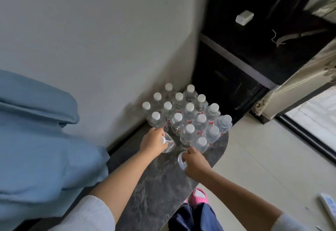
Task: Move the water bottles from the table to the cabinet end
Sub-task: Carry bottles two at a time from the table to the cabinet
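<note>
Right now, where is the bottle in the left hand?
In the head view, the left hand grips a bottle at the near left edge of the bottle cluster, above the dark table.

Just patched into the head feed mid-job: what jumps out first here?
A tight cluster of white-capped water bottles stands at the far end of the dark marble table, against the wall. Both hands are in at its near edge: the left hand and the right hand each grip a bottle.

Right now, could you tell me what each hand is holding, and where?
The left hand grips a bottle at its cap end. The right hand grips another bottle near its top.
</note>
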Demonstrator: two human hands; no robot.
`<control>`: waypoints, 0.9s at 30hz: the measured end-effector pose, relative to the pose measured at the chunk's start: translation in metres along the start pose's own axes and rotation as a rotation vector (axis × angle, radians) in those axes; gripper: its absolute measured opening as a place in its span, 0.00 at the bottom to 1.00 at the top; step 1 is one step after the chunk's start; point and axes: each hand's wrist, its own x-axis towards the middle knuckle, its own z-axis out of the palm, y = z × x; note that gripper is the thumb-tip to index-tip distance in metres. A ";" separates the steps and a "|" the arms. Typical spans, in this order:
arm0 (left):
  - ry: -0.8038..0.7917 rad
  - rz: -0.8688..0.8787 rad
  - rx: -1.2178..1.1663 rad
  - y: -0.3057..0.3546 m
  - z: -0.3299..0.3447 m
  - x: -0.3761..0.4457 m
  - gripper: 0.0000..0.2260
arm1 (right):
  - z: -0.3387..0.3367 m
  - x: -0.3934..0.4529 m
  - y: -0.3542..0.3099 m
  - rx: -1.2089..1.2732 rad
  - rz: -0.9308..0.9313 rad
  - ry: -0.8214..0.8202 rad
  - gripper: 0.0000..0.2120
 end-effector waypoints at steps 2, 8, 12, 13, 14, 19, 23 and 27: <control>-0.015 -0.008 0.007 0.000 0.006 0.020 0.11 | 0.003 0.015 0.001 0.006 0.008 -0.023 0.14; -0.034 -0.003 0.051 -0.002 0.022 0.060 0.14 | 0.008 0.043 0.003 -0.012 -0.005 -0.070 0.15; -0.037 0.015 0.060 -0.005 0.025 0.074 0.15 | 0.006 0.056 0.001 -0.015 -0.019 -0.071 0.15; -0.034 0.018 0.059 -0.004 0.025 0.077 0.15 | 0.005 0.059 0.000 -0.013 -0.018 -0.071 0.16; -0.029 0.021 0.056 -0.003 0.025 0.079 0.15 | 0.004 0.061 -0.001 -0.011 -0.017 -0.068 0.15; -0.053 0.064 0.069 -0.003 0.027 0.093 0.15 | -0.004 0.074 -0.004 0.012 -0.005 -0.050 0.14; -0.081 0.094 0.049 -0.008 0.030 0.098 0.17 | -0.008 0.081 -0.008 0.012 -0.006 -0.055 0.13; -0.118 0.135 -0.014 -0.016 0.031 0.099 0.19 | -0.015 0.086 -0.016 -0.010 0.009 -0.065 0.14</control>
